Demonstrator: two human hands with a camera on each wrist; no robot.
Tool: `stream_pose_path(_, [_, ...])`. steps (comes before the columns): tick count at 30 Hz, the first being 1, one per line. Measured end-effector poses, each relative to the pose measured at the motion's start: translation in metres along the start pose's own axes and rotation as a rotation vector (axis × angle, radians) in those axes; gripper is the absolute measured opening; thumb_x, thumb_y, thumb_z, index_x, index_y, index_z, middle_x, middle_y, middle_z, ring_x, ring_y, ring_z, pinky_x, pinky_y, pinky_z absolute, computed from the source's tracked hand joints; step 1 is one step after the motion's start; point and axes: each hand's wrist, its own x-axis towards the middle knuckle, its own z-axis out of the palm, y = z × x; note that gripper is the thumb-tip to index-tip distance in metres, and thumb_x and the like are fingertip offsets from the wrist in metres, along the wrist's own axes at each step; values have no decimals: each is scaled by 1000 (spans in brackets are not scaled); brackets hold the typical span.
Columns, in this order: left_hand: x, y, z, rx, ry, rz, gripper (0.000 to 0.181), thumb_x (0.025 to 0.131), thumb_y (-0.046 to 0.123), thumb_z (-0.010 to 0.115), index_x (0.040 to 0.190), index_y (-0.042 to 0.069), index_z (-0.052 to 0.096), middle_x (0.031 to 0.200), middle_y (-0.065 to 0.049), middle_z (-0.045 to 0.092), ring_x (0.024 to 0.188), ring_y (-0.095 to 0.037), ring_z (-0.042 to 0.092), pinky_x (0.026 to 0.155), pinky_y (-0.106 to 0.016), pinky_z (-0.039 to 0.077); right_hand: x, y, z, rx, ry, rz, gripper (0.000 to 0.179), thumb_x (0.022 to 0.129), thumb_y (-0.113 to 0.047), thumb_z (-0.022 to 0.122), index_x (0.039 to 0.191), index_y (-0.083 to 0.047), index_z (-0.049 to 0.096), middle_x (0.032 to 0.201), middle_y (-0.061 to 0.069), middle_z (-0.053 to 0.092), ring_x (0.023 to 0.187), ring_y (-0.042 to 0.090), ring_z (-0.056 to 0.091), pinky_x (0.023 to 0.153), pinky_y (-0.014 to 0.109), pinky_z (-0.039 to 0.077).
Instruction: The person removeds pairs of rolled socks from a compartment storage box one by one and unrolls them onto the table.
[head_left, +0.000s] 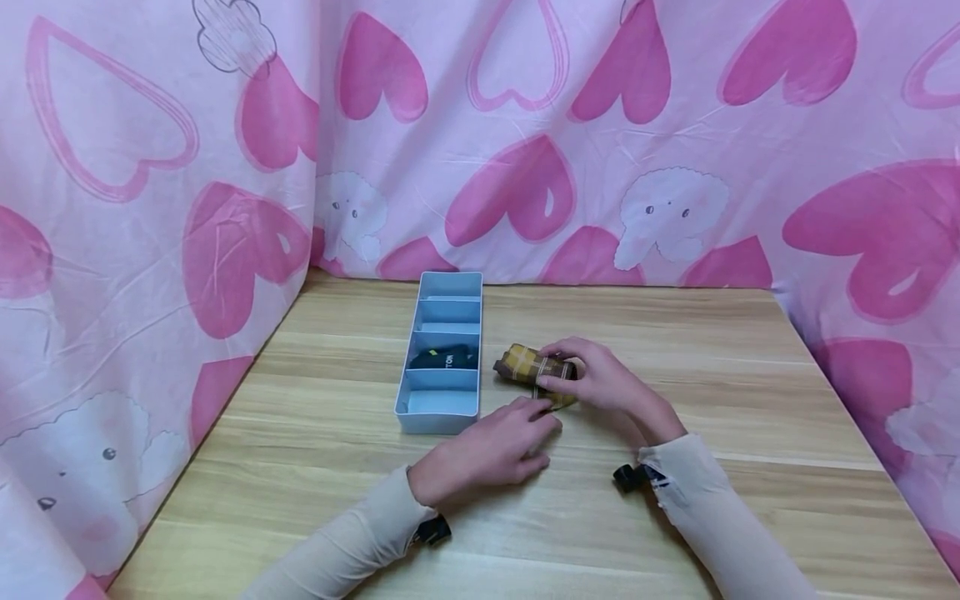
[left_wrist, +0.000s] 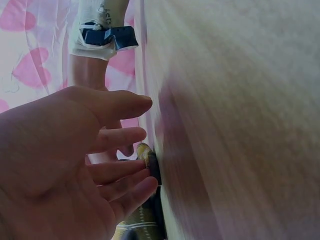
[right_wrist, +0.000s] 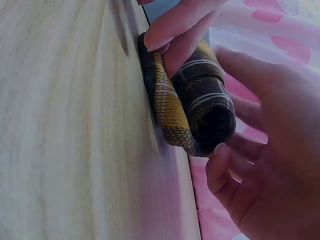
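A brown and yellow plaid sock (head_left: pixel 517 363), partly rolled up, lies on the table right of a light blue divided box (head_left: pixel 438 422). My right hand (head_left: pixel 600 379) holds the roll from the right, its thumb at the near end and fingers over the far side. In the right wrist view, the roll (right_wrist: pixel 205 100) rests beside a flat yellow flap. My left hand (head_left: pixel 498 446) is at the near side, fingers loosely bent, with fingertips touching the sock's edge. The left wrist view shows the left palm (left_wrist: pixel 60 155) with nothing gripped in it.
The box has several compartments in a row; a dark sock (head_left: pixel 442 357) with white lettering and a yellow mark lies in the second from the front. A pink heart-patterned curtain (head_left: pixel 510 150) hangs around the wooden table (head_left: pixel 337 500). Each wrist carries a small black camera.
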Motion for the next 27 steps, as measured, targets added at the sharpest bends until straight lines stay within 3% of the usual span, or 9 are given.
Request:
stream_pose_path(3, [0, -1, 1, 2, 15, 11, 49, 97, 39, 64, 140, 19, 52, 150, -8, 48, 136, -21, 49, 111, -37, 46, 1, 2, 1, -48, 9, -2, 43, 87, -43, 77, 125, -24, 67, 121, -7, 68, 118, 15, 61, 107, 45, 46])
stream_pose_path(8, [1, -1, 2, 21, 28, 2, 54, 97, 43, 62, 144, 19, 49, 147, -4, 51, 138, -24, 46, 115, -41, 42, 1, 3, 1, -9, 13, 19, 42, 91, -37, 74, 129, -26, 62, 116, -4, 71, 112, 14, 65, 99, 42, 52])
stream_pose_path(11, [1, 0, 2, 22, 23, -32, 59, 97, 45, 61, 147, 19, 45, 153, -5, 45, 146, -31, 37, 119, -48, 36, 0, 3, 0, 28, 10, 19, 41, 92, -34, 74, 129, -30, 57, 113, -3, 72, 111, 16, 67, 93, 41, 54])
stream_pose_path(15, [1, 1, 3, 17, 15, -77, 66, 97, 46, 61, 151, 17, 39, 161, -12, 33, 150, -34, 31, 118, -51, 36, 0, 2, -1, 54, -14, 7, 33, 94, -32, 71, 125, -32, 58, 115, -3, 72, 113, 18, 67, 95, 43, 54])
stream_pose_path(21, [2, 2, 4, 42, -11, -103, 68, 96, 46, 63, 153, 19, 37, 161, -15, 34, 147, -31, 38, 115, -50, 41, 0, 0, -1, 29, -29, 16, 28, 96, -33, 69, 123, -26, 64, 121, -4, 69, 118, 18, 64, 104, 47, 49])
stream_pose_path(24, [2, 1, 3, 72, -2, -90, 64, 96, 45, 64, 150, 20, 42, 158, -14, 40, 144, -30, 42, 112, -50, 44, 1, 0, 2, -8, 6, -8, 30, 95, -31, 69, 123, -20, 67, 125, -1, 66, 122, 21, 61, 108, 49, 46])
stream_pose_path(27, [2, 1, 2, 109, 17, -63, 59, 95, 44, 64, 147, 20, 48, 154, -12, 46, 140, -28, 47, 110, -48, 46, 2, 1, 5, -12, 53, -43, 30, 95, -24, 70, 124, -15, 65, 126, 0, 65, 118, 22, 63, 103, 47, 51])
